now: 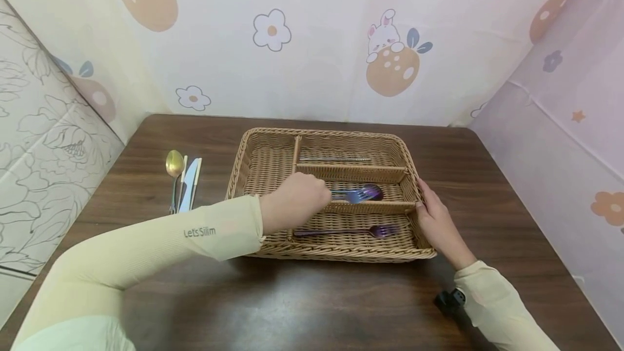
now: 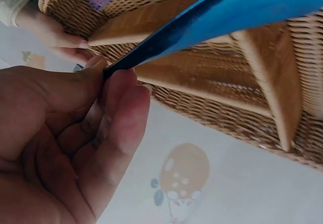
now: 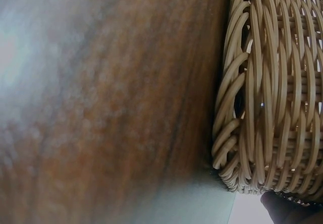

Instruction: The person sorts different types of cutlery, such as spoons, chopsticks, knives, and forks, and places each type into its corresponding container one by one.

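A wicker basket (image 1: 351, 258) with wooden-topped dividers sits on the table. Over its middle, my left hand (image 1: 299, 199) pinches a blue fork (image 1: 359, 195) whose tines point right; in the left wrist view the handle (image 2: 202, 30) stretches to the upper right from thumb and fingertips. Beneath the fork, a purple spoon (image 1: 374, 192) lies in the middle compartment. A purple fork (image 1: 385, 231) rests in the front compartment, and thin silvery sticks (image 1: 336, 159) in the back one. My right hand (image 1: 436, 223) grips the basket's right rim, thumb on top.
Left of the basket lie a gold spoon (image 1: 174, 163), a shiny knife (image 1: 189, 186) and pale slim handles (image 1: 197, 175). The brown table (image 1: 292, 307) meets patterned wall cloth (image 1: 317, 80) behind. A small black device (image 1: 450, 301) hangs at the right sleeve.
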The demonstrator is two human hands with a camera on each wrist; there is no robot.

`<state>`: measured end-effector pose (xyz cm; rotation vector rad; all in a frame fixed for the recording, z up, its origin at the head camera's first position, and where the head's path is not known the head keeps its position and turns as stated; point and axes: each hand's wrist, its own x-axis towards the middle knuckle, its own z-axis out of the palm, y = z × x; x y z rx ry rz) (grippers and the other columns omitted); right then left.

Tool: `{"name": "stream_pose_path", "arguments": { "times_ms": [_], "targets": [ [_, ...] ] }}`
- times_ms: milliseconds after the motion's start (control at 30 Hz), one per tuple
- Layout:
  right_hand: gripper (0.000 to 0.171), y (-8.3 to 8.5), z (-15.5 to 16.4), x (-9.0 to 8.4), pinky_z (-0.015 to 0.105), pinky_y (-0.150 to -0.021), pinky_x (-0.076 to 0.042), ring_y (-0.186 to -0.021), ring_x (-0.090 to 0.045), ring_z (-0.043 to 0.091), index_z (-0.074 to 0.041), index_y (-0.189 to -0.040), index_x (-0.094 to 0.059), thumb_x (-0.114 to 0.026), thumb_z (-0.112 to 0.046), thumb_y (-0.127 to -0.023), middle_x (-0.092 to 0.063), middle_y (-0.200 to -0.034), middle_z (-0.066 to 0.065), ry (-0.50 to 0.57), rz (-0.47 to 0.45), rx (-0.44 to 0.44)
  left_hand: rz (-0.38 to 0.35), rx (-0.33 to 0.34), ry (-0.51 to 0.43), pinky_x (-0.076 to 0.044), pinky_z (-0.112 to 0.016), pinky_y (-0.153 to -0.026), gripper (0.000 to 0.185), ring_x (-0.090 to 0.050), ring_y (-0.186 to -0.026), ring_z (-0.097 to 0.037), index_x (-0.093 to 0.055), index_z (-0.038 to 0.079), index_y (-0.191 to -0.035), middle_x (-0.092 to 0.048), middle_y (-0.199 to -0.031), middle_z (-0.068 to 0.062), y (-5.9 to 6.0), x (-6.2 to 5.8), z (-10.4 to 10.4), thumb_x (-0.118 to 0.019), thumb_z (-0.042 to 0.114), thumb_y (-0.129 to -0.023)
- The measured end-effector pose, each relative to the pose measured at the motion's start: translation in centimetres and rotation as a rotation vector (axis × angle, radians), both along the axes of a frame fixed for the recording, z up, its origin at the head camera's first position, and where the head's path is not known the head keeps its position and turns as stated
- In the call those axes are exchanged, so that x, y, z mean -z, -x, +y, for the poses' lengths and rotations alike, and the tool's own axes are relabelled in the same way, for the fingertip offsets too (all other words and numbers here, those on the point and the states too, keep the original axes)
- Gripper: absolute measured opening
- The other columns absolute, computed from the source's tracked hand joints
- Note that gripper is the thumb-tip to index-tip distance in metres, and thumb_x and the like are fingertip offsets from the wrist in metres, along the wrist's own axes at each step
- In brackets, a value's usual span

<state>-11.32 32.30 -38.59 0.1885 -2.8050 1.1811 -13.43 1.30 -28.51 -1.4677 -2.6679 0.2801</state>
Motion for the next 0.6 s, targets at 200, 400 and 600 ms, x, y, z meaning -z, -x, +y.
{"name": "stream_pose_path", "arguments": {
  "times_ms": [200, 400, 600],
  "targets": [
    [0.053, -0.1, 0.0, 0.2, 0.065, -0.102, -0.022, -0.133, -0.021, 0.052, 0.005, -0.149, -0.015, -0.032, -0.002, -0.099, -0.021, -0.147, 0.035, 0.01, 0.011, 0.004, 0.041, 0.045, 0.021, -0.049, -0.025, -0.049, 0.02, -0.053, -0.058, -0.009, -0.064, 0.015, -0.076, -0.061, -0.071, 0.004, -0.6, 0.9, 2.1, -0.061, -0.003, -0.083],
    [0.053, -0.1, 0.0, 0.2, 0.065, -0.103, -0.021, -0.133, -0.022, 0.052, 0.005, -0.148, -0.016, -0.032, -0.001, -0.098, -0.022, -0.146, 0.035, 0.01, 0.019, 0.009, 0.013, 0.091, 0.024, -0.047, -0.024, -0.051, 0.021, -0.048, -0.059, -0.008, -0.064, 0.018, -0.077, -0.059, -0.072, 0.007, -1.1, 1.6, 4.0, -0.06, -0.002, -0.083],
    [0.053, -0.1, -0.1, 0.1, 0.065, -0.102, -0.022, -0.132, -0.023, 0.051, 0.006, -0.148, -0.017, -0.033, -0.001, -0.098, -0.023, -0.146, 0.035, 0.011, 0.022, 0.008, 0.006, 0.114, 0.011, -0.045, -0.023, -0.047, 0.024, -0.035, -0.055, -0.008, -0.062, 0.02, -0.074, -0.056, -0.068, 0.008, -1.1, 2.3, 5.5, -0.058, 0.0, -0.087]
  ]
}}
